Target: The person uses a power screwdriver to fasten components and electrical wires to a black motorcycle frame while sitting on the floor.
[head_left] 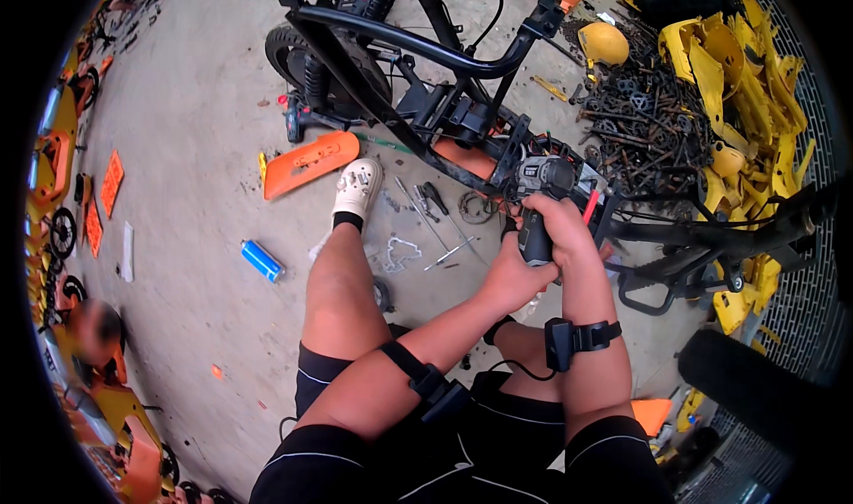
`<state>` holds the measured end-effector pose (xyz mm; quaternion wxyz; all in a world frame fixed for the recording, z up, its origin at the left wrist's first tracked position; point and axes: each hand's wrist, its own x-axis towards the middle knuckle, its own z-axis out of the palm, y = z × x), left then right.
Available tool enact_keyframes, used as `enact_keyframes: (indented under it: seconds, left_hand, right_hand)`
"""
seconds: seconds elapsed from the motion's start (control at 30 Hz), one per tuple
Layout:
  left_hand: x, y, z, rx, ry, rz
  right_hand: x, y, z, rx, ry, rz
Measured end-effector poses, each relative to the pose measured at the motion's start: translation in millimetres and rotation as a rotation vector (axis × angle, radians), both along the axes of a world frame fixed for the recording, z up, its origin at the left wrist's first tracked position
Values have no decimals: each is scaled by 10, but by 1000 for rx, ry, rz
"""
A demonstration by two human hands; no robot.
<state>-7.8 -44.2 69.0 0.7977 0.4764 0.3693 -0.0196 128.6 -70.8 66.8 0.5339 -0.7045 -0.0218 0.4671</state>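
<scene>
Both of my hands are on a grey and black cordless power tool [544, 177], perhaps an impact wrench. My right hand [564, 224] wraps round it just behind its body. My left hand [517, 277] is closed round its lower part, beside the dark grip. The tool's front end points away from me at the black tubular frame [418, 46] of an electric scooter or bike, and its tip is hidden. Near the tool, wires and a red part [591, 205] show in the opened base of the frame.
A heap of dark metal parts [635, 117] and yellow plastic covers [755, 86] lies at right. On the floor are an orange cover [311, 164], a blue spray can [262, 260], a second cordless tool [305, 122] and screwdrivers [434, 197]. A black frame piece [711, 236] juts in at right.
</scene>
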Motion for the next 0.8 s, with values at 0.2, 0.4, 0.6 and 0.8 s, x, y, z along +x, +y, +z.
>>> enact_keyframes:
  seconds: [0.2,0.4,0.6,0.8]
  left_hand:
    - [62,82,-121,-17,56,2]
    - [91,-48,-455,-17,39,74]
    - [97,-23,-518,-28,77,37]
    - [60,49,-350,12,120,-7]
  right_hand:
    - [59,135,-130,-102,79,28]
    - [54,110,-251,-116,111,22]
    - [24,146,-293,-148,101,-9]
    - [73,117,-328,-155,94,43]
